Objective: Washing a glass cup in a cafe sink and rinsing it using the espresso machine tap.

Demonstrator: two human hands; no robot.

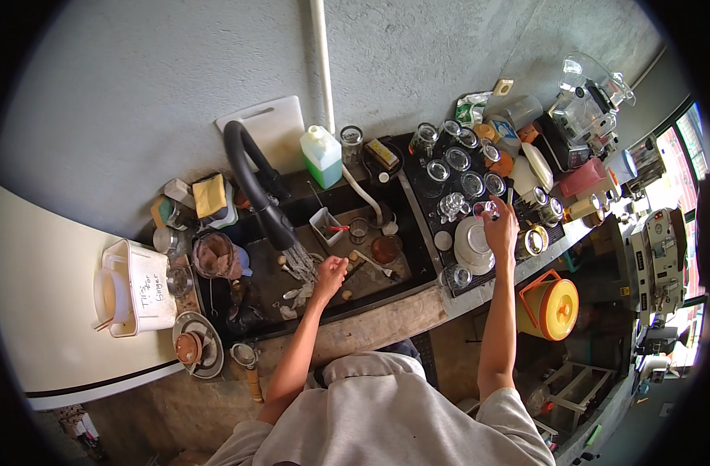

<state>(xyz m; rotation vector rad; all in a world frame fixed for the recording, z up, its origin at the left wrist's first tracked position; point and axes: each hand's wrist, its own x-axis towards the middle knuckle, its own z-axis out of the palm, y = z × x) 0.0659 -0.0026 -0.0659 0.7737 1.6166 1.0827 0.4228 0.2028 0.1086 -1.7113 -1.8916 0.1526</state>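
Over the sink (370, 290), beside running water (298, 262), the left hand (332, 276) is curled closed, anything inside hidden; right of the sink, the right hand (500, 223) pinches a glass (482, 208) among other glasses (457, 159).

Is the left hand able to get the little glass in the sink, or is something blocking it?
Probably yes: the left hand is close to the glass in the sink, and nothing tall seems to stand between them. The running water falls left of both.
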